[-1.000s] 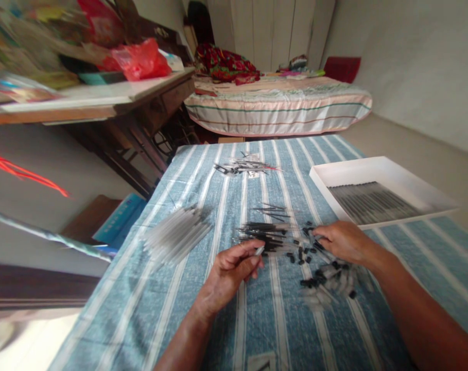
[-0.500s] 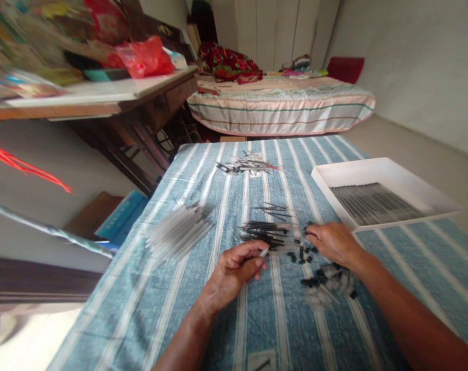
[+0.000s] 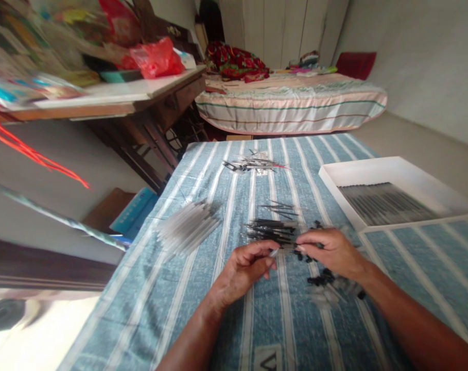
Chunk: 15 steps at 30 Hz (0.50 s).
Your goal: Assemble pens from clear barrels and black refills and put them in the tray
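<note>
My left hand (image 3: 253, 265) pinches a pale, thin tube (image 3: 274, 253), whose end shows at the fingertips. To its right, my right hand (image 3: 332, 251) is closed, thumb against fingers, on something too small to make out. Just beyond both hands lies a heap of thin black rods (image 3: 270, 230), with a few loose dark rods (image 3: 280, 208) farther back. Small black caps (image 3: 321, 278) are scattered below my right hand, among clear pieces (image 3: 326, 298). A bundle of pale translucent tubes (image 3: 189, 226) rests on the striped cloth (image 3: 203, 288) to the left.
At the right a white open box (image 3: 376, 167) holds a row of dark-tipped tubes (image 3: 388, 202). A pile of thin mixed parts (image 3: 257, 164) lies at the cloth's far end. Beyond are a bed (image 3: 291, 105) and a cluttered side table (image 3: 156, 85).
My right hand has moved left from the black caps, closer to my left hand. My left hand still holds the tube. The whole view has shifted slightly.
</note>
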### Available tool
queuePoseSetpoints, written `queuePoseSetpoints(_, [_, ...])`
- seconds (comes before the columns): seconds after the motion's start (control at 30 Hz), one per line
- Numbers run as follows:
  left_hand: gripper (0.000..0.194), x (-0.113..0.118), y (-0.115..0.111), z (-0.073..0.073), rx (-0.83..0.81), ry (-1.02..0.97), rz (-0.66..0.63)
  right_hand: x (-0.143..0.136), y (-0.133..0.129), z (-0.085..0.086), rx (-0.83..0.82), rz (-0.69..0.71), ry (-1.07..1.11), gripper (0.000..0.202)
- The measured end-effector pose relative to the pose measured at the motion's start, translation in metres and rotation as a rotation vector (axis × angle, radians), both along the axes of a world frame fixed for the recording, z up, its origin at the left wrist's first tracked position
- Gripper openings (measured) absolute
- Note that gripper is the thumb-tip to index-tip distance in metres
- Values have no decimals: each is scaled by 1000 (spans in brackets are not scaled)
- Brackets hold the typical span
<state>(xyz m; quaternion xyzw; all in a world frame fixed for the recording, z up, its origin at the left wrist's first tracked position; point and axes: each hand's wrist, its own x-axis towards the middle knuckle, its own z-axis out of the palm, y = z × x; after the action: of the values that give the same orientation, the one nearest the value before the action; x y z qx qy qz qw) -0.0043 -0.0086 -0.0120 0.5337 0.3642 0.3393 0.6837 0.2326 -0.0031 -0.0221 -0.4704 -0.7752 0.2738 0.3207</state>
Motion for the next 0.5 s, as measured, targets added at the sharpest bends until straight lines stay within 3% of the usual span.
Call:
queuePoseSetpoints(0.17, [26, 3, -2, 2, -8, -8, -28, -15, -8, 1, 47, 45, 155, 15])
queuePoseSetpoints(0.5, [24, 6, -4, -4, 2, 46, -70, -21, -9, 3, 77, 112, 220, 15])
